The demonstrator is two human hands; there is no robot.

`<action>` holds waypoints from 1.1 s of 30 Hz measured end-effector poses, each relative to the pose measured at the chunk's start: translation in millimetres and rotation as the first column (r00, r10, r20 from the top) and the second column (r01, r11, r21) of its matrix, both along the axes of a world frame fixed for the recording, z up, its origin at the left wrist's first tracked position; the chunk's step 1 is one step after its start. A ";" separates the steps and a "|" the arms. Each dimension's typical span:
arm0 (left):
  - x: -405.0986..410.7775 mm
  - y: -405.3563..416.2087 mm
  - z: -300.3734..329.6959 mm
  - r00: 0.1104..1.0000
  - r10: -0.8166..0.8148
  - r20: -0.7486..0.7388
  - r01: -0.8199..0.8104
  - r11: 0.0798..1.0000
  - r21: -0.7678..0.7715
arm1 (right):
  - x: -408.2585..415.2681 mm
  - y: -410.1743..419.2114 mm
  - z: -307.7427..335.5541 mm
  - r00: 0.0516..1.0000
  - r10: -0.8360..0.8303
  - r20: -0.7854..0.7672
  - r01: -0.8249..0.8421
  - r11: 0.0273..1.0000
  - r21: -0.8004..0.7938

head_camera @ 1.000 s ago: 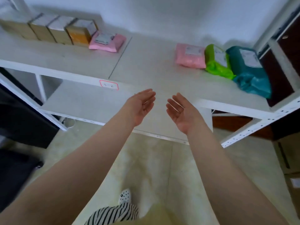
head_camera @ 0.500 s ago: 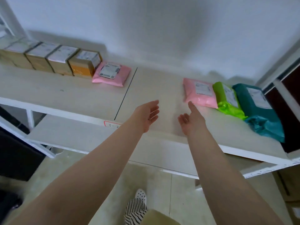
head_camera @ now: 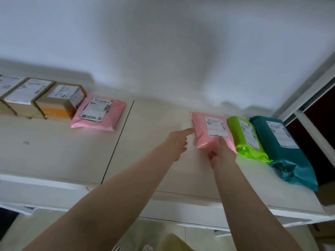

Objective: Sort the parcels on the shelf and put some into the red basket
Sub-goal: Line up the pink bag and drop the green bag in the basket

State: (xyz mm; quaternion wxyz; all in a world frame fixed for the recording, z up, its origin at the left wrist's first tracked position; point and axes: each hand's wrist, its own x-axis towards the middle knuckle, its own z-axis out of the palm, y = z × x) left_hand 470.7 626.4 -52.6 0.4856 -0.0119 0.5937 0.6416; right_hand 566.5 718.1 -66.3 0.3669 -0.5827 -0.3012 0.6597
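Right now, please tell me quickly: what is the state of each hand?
Left hand: open, forefinger touching the left edge of the pink parcel.
Right hand: pinching the near end of that pink parcel.

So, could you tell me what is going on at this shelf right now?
A person is sorting parcels on a white shelf. The right hand pinches the near end of a pink bag, and the left hand touches its left edge with a fingertip. A green bag and a teal bag lie beside it.
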 end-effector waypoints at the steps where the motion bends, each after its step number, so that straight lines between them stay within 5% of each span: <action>1: 0.9 8.7 -1.0 1.000 -0.020 -0.008 0.020 1.000 -0.016 | -2.3 2.2 -1.8 1.000 0.006 0.003 -0.006 1.000 0.010; 15: -9.3 36.0 -6.3 0.989 -0.118 -0.092 0.119 0.993 0.006 | -18.7 -16.7 -6.7 0.995 -0.033 0.095 0.025 0.996 0.086; 23: -66.3 -29.5 2.5 0.946 0.086 -0.313 -0.082 0.996 0.025 | -57.4 -79.9 2.5 0.964 0.222 -0.143 -0.190 0.959 0.211; 33: -124.1 -140.3 3.6 0.825 0.235 -0.513 -0.214 0.972 0.101 | -91.8 -118.6 14.3 0.829 0.499 -0.251 -0.431 0.857 0.283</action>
